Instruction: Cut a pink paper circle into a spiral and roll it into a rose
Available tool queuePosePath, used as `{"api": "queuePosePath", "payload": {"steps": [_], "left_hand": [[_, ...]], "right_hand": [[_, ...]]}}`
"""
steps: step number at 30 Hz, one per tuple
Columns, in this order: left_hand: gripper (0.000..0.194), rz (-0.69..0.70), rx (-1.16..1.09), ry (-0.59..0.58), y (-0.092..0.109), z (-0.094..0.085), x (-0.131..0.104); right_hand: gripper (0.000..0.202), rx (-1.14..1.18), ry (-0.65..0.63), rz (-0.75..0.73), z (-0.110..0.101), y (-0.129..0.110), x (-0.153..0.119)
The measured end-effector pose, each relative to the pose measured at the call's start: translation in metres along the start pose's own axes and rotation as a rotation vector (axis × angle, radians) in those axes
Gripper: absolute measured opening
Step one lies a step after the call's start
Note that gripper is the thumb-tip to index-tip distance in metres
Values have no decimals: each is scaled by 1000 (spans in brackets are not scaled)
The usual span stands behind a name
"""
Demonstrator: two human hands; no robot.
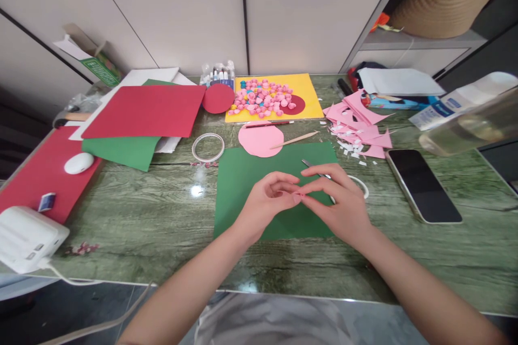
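The left hand (270,197) and right hand (339,198) pinch what seems a small pink paper piece (300,193) above the green sheet (236,188) on the bench (154,226); a pink disc (257,143) lies at the sheet's far edge.

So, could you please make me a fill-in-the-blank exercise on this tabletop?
1. The left hand and right hand meet above a large sheet coloured ____.
2. The small balls lie mostly over a backing sheet coloured ____.
3. The phone is nearer the ____ hand.

Missing words: green; yellow; right.
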State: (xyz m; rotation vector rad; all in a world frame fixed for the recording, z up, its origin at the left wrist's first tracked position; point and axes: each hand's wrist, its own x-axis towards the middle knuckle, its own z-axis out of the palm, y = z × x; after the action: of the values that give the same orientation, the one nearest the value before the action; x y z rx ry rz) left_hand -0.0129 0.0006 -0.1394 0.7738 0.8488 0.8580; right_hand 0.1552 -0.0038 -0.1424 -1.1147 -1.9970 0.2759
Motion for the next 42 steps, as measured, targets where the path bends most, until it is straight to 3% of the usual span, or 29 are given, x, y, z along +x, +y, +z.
{"api": "queuePosePath", "payload": {"steps": [11, 25, 32, 42], "left_hand": [[19, 32, 40, -40, -3, 2, -1], [26, -22, -23, 9, 2, -2, 0], [26, 5, 21, 42, 4, 2, -1], [23, 38, 63, 49, 2, 4, -2]], "right_hand": [[15, -22, -35, -13, -1, -4, 3], [10, 42, -90, -9, -5, -4, 4], [26, 72, -169, -57, 0, 0, 0], [9, -17, -36, -21, 0, 1, -1]]}}
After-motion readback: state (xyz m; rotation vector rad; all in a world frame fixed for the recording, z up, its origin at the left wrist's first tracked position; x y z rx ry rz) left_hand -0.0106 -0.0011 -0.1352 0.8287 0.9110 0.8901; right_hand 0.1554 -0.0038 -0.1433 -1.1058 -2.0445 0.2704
